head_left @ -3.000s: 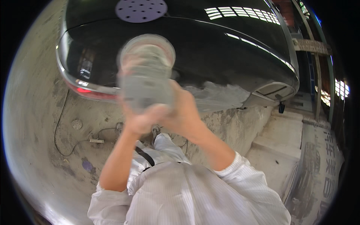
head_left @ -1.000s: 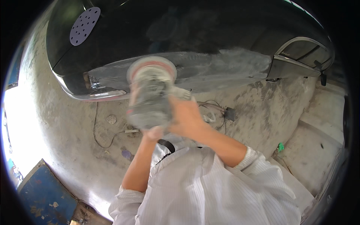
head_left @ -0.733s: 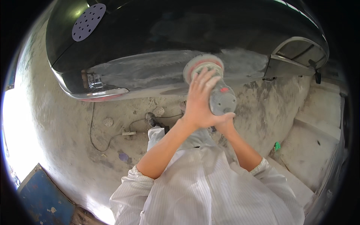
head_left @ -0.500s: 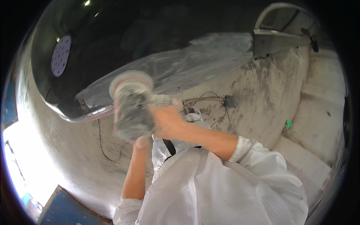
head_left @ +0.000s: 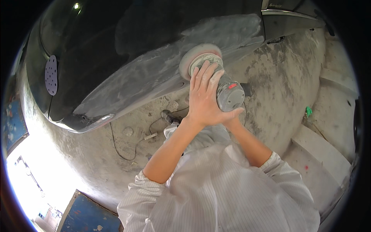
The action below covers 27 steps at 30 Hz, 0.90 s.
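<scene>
Looking down with the head camera, I see the sander [head_left: 230, 95] toward one o'clock from the middle, its round pad [head_left: 189, 60] set against the dull grey patch [head_left: 150, 71] on the black car [head_left: 89, 42]. The left hand [head_left: 205, 101] clasps the tool from above, fingers spread and bent over its head, thumb out across the rear end. The right hand [head_left: 233, 120] is under there at the rear, mostly hidden, so I can't tell its grip. A purple perforated disc [head_left: 51, 75] sits on the bodywork between nine and ten o'clock; a green scrap [head_left: 308, 111] lies at three.
</scene>
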### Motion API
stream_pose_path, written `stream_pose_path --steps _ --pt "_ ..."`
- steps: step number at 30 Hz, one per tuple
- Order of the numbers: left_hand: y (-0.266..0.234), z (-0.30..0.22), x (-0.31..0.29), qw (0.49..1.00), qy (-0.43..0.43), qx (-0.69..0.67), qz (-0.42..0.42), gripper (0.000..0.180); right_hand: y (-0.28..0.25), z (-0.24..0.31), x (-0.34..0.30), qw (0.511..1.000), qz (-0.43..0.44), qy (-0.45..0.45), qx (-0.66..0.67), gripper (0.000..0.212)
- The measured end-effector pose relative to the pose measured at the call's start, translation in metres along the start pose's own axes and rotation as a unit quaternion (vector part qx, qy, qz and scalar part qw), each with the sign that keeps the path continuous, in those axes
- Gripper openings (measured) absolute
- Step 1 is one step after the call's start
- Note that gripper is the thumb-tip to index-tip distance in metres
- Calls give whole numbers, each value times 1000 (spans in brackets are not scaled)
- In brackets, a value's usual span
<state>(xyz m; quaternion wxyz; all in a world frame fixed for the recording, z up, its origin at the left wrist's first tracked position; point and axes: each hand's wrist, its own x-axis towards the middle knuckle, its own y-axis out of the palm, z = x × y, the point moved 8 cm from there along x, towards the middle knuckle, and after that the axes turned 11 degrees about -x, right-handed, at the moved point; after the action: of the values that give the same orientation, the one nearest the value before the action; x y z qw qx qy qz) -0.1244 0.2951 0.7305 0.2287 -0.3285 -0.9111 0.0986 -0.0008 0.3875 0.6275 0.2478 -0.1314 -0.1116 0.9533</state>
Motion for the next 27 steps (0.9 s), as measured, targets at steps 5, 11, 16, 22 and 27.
stream_pose_path --steps 5,11,16,22,27 --pt "-97 9 -59 995 49 -39 -72 114 94 59 -15 968 87 -73 -223 66" --pt "-179 33 -117 956 -63 -186 -218 118 164 132 -18 949 160 -116 -246 60" --pt "-123 6 -27 978 -53 -158 -124 118 71 152 2 968 -96 -139 -186 88" --pt "-9 -23 98 995 69 -61 40 110 -47 121 59 986 -145 -78 -2 91" --pt "-8 -5 84 996 -5 -87 -12 114 -59 127 75 977 -36 -130 -164 100"
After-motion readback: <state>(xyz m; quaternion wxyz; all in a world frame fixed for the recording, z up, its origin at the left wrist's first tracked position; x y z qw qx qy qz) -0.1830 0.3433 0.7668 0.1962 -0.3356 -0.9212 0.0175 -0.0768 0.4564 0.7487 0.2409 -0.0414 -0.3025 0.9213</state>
